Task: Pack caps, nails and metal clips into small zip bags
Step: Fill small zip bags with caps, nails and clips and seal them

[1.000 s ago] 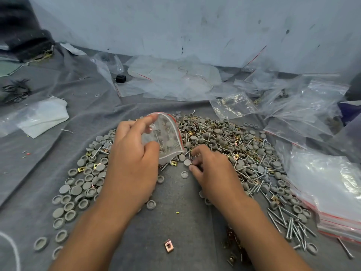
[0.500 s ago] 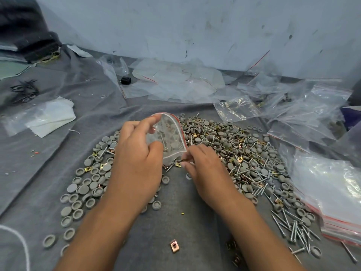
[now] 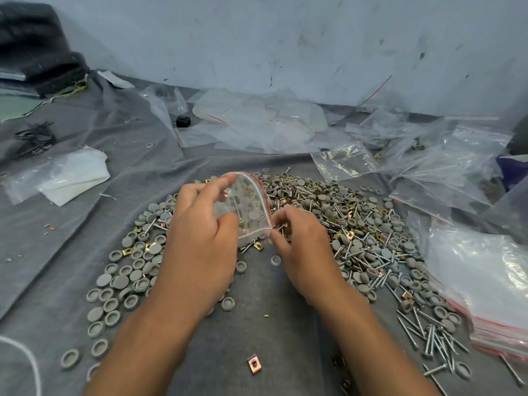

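Mid-task: left hand pinches a partly filled zip bag open above the worktop; right hand pinches nails at its mouth; large heap of caps, nails, clips remains unpacked.

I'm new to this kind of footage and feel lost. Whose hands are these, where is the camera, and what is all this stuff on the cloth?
There is no machine here: a person works with bare hands, filmed by a camera worn on the head, looking forward and down. The left hand holds a small zip bag open, with a few pieces already inside. The right hand is at the bag's mouth with curled fingers; what they pinch is too small to tell. On the grey cloth lie grey caps, nails and brass-coloured metal clips. More zip bags are stacked at the right.
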`<state>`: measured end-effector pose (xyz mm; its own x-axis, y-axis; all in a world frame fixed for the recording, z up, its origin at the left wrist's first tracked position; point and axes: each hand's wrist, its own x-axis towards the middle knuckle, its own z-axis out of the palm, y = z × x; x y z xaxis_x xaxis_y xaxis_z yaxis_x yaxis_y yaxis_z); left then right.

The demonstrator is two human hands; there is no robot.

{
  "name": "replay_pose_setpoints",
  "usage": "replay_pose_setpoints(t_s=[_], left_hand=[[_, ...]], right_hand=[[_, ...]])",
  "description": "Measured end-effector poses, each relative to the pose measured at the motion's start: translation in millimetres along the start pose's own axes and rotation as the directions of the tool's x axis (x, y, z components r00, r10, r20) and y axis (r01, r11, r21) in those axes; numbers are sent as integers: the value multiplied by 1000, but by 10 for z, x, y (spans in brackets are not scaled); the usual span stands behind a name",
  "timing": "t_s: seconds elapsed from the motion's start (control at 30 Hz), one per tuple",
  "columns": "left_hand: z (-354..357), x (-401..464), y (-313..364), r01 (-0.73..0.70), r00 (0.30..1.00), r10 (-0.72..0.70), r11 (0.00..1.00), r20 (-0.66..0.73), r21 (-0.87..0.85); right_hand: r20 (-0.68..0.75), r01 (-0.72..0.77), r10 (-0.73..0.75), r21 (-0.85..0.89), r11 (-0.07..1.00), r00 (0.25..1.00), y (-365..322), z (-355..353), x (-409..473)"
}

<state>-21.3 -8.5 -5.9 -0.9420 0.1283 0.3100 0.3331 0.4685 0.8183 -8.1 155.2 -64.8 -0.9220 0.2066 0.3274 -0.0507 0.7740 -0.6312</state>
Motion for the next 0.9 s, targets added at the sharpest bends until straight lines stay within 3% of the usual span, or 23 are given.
replay_pose_setpoints(t_s=[0.1, 0.2, 0.27, 0.37, 0.53, 0.67, 0.8, 0.9], left_hand=[[10, -5, 5, -5, 1000, 5, 1000, 10, 15], [23, 0, 13, -5, 1000, 5, 1000, 16, 27], [32, -6, 26, -13, 1000, 12, 1000, 29, 25], [43, -25, 43, -43, 998, 42, 999, 45, 23], [42, -34, 51, -53, 998, 52, 998, 41, 19], [43, -43, 47, -48, 998, 48, 999, 28, -20], [41, -46, 39, -49, 999, 49, 995, 2, -87], [25, -68, 77, -82, 997, 82, 985, -6, -155]], right_hand=[[-260, 61, 16, 286, 956, 966, -164, -248, 43], [-420, 269, -119, 319, 909, 900, -399, -456, 1], [-399, 351, -233, 254, 901, 887, -500, -489, -44], [-266, 354, -321, 84, 932, 909, -504, -442, -82], [-429, 390, -325, 70, 918, 842, -511, -445, -108], [-275, 293, -271, 42, 955, 923, -477, -469, -108], [-94, 308, -308, -5, 951, 947, -384, -559, -172], [-155, 313, -304, 34, 949, 940, -334, -611, -194]])
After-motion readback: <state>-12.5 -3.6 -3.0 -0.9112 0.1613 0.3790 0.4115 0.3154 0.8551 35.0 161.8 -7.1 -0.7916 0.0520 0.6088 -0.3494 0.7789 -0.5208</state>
